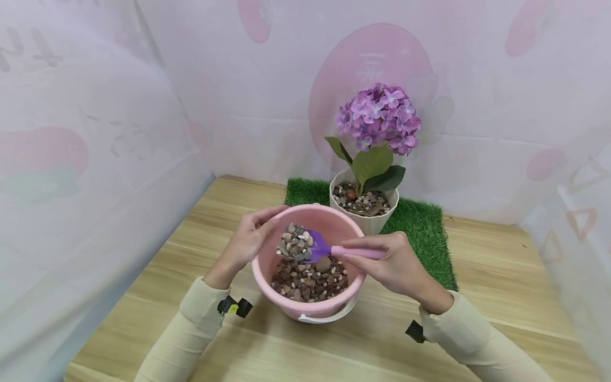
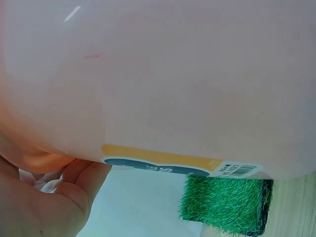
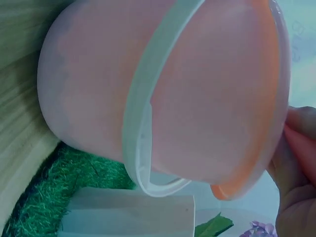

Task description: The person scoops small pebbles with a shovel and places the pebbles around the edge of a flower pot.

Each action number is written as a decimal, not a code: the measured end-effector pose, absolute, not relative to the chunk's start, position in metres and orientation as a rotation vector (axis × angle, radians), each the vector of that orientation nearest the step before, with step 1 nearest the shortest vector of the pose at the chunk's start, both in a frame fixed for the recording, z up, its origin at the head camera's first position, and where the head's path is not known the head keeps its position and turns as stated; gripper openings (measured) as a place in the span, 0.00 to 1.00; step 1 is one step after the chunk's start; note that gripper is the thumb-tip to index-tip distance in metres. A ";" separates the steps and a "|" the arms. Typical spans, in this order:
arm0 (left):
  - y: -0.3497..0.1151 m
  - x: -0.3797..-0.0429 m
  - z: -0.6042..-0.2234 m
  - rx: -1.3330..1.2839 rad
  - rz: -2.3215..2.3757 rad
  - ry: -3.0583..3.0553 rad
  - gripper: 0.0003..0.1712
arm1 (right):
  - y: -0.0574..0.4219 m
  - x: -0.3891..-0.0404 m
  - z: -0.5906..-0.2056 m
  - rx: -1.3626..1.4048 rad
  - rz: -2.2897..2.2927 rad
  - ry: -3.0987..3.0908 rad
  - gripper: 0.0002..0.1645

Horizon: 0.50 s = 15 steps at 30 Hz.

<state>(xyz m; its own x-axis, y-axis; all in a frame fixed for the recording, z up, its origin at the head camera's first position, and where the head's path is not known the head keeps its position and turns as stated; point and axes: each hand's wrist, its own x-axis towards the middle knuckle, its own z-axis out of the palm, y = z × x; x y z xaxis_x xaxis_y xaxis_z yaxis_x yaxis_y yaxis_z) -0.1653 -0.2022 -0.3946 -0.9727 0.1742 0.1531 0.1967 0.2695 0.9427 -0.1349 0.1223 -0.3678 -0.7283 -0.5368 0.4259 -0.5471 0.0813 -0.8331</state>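
A pink bucket [image 1: 260,270] stands on the table with brown soil-like grit and pebbles [image 1: 310,281] in its bottom. My left hand [image 1: 249,236] grips the bucket's rim at the left; in the left wrist view the hand [image 2: 54,205] shows below the bucket wall [image 2: 173,89]. With my right hand [image 1: 393,262] I pinch the pink handle of a small toy shovel [image 1: 317,246]. Its purple scoop is heaped with mixed pebbles [image 1: 293,242] and hangs over the bucket opening. In the right wrist view, the fingers [image 3: 286,165] are right at the bucket rim, around the handle.
Behind the bucket, a white pot [image 1: 367,223] with a purple hydrangea [image 1: 379,119] stands on an artificial grass mat [image 1: 425,233]. The bucket's white carry handle [image 1: 331,317] hangs down at the front. Printed cloth [image 1: 267,138] surrounds the wooden table [image 1: 181,254].
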 end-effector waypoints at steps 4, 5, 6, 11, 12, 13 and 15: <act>-0.202 -0.165 -0.394 -0.365 -1.866 -2.480 0.24 | 0.129 -0.134 -0.365 1.141 1.797 -2.308 0.15; -0.202 -0.165 -0.394 -0.368 -1.868 -2.477 0.24 | 0.130 -0.134 -0.364 1.138 1.794 -2.310 0.15; -0.202 -0.164 -0.394 -0.368 -1.870 -2.475 0.23 | 0.132 -0.134 -0.364 1.130 1.794 -2.312 0.15; -0.202 -0.164 -0.394 -0.370 -1.878 -2.471 0.23 | 0.139 -0.133 -0.359 1.109 1.765 -2.320 0.15; -0.202 -0.164 -0.394 -0.367 -1.877 -2.473 0.23 | 0.141 -0.133 -0.359 1.102 1.758 -2.323 0.15; -0.202 -0.165 -0.394 -0.365 -1.878 -2.472 0.23 | 0.142 -0.133 -0.358 1.097 1.753 -2.328 0.15; -0.202 -0.165 -0.394 -0.359 -1.878 -2.473 0.23 | 0.146 -0.132 -0.356 1.084 1.735 -2.336 0.15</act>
